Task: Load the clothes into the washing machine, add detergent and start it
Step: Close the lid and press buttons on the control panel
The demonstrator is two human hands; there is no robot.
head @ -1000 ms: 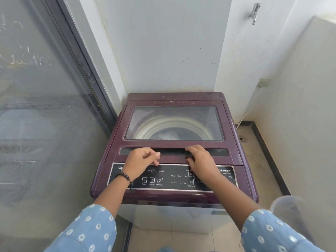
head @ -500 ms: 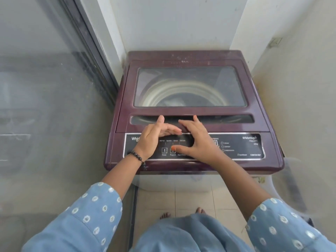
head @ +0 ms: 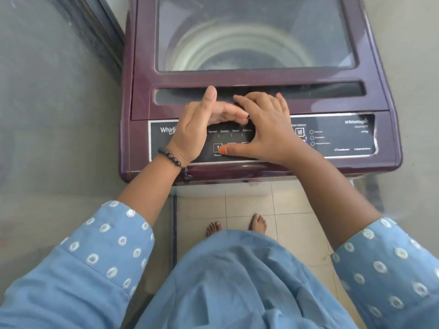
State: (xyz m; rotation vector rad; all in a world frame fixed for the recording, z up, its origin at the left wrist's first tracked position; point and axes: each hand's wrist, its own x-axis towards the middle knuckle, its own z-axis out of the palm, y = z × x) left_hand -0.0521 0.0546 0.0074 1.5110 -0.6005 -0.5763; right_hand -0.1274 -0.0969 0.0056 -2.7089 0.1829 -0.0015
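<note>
Here the glass door [head: 59, 103] stands close on the left, crowding that elbow. The left hand [head: 197, 129], open and holding nothing, rests edge-on across the control panel [head: 344, 136] of the washing machine [head: 140, 96]. Just right, the right hand [head: 263, 129], spread and empty, puts its thumb at the Power button [head: 216, 147]. A resting palm could press a neighbouring key unintentionally. The lid [head: 256, 77] is down; no clothes or detergent are visible, though blurred.
</note>
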